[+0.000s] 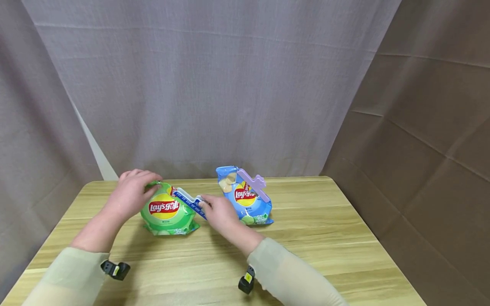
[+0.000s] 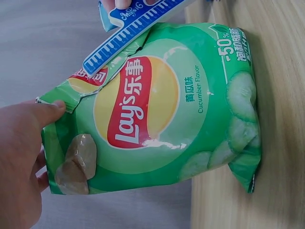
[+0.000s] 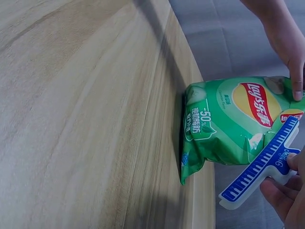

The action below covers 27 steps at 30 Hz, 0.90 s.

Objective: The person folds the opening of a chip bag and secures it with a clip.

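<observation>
A green bag of cucumber-flavor Lay's chips [image 1: 164, 221] stands on the left of the table, its top edge folded down at the front. My left hand [image 1: 130, 196] holds the bag's upper left corner, the thumb [image 2: 55, 110] pressing the fold. A blue-and-white bag clip [image 2: 128, 33] with a piano-key pattern slants across the folded top right corner. My right hand [image 1: 221, 213] pinches this clip by its handle between thumb and fingers. In the right wrist view the clip's lower end [image 3: 233, 193] sticks out past the bag's side.
Just right of my right hand stands a blue Lay's bag [image 1: 249, 208] with a purple clip [image 1: 254, 185] across its top right corner. Both bags are on a wooden table [image 1: 314, 246]. Grey curtains [image 1: 214, 85] hang behind, and a brown one [image 1: 428, 140] hangs at the right.
</observation>
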{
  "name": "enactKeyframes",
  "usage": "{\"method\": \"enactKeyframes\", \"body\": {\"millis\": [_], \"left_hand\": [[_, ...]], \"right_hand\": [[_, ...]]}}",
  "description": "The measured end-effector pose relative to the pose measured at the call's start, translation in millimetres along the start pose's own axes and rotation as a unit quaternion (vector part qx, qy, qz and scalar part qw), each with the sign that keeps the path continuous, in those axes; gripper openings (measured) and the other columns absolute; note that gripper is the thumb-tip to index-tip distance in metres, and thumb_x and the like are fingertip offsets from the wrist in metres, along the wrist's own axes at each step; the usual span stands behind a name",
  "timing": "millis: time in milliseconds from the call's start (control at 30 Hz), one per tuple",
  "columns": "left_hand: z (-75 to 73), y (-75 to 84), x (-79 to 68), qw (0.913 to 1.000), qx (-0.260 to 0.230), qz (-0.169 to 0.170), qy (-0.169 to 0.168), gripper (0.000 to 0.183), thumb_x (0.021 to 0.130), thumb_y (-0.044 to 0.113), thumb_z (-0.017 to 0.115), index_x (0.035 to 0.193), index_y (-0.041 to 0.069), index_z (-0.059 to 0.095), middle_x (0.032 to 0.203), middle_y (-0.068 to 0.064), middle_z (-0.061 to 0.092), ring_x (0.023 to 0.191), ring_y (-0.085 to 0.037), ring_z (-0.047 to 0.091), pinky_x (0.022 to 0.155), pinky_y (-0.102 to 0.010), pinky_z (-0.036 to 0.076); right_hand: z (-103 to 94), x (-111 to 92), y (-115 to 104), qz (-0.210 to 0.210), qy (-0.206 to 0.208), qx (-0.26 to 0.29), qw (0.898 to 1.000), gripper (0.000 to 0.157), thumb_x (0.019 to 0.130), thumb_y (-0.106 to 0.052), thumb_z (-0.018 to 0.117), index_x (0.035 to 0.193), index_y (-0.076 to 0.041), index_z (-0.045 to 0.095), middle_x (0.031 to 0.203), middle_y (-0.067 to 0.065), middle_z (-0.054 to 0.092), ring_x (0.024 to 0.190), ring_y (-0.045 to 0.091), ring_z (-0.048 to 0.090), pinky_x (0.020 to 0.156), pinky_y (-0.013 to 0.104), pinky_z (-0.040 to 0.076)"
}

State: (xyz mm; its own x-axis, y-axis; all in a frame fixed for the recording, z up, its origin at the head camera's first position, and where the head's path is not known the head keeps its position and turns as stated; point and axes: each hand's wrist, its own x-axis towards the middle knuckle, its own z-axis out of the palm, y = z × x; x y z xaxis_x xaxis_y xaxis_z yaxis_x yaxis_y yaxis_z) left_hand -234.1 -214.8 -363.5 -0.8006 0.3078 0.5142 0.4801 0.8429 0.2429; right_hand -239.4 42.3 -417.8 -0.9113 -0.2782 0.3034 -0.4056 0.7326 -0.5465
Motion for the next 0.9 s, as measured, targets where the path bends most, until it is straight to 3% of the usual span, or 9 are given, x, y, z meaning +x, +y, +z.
{"method": "enactKeyframes", "body": {"millis": [500,700,900], "left_hand": [[1.9,5.9,4.1,0.9997,-0.009,0.003,0.022,0.014,0.088,0.009,0.073,0.103,0.012,0.072,0.113,-0.009,0.065,0.107,-0.033,0.057,0.092,-0.056,0.037],[2.5,6.7,5.0,0.9998,-0.006,-0.006,0.017,0.015,0.089,0.011,0.073,0.104,0.012,0.072,0.114,-0.008,0.064,0.108,-0.032,0.057,0.093,-0.056,0.037],[2.5,8.8,6.4,0.9998,-0.006,-0.010,0.014,0.016,0.090,0.011,0.072,0.106,0.011,0.072,0.115,-0.008,0.064,0.108,-0.032,0.056,0.094,-0.057,0.037]], "right_hand": [[2.4,2.2,-1.8,0.003,0.008,0.029,1.000,0.035,0.099,-0.032,0.061,0.130,-0.016,0.066,0.119,0.001,0.071,0.099,0.012,0.068,0.088,0.032,0.055],[1.4,2.8,-4.6,0.015,0.004,0.031,0.999,0.036,0.099,-0.032,0.061,0.132,-0.018,0.065,0.119,0.001,0.071,0.090,0.009,0.065,0.083,0.031,0.055],[1.7,4.0,-6.1,0.016,0.004,0.029,0.999,0.037,0.100,-0.033,0.059,0.133,-0.018,0.064,0.122,0.001,0.070,0.104,0.014,0.067,0.089,0.034,0.054]]}}
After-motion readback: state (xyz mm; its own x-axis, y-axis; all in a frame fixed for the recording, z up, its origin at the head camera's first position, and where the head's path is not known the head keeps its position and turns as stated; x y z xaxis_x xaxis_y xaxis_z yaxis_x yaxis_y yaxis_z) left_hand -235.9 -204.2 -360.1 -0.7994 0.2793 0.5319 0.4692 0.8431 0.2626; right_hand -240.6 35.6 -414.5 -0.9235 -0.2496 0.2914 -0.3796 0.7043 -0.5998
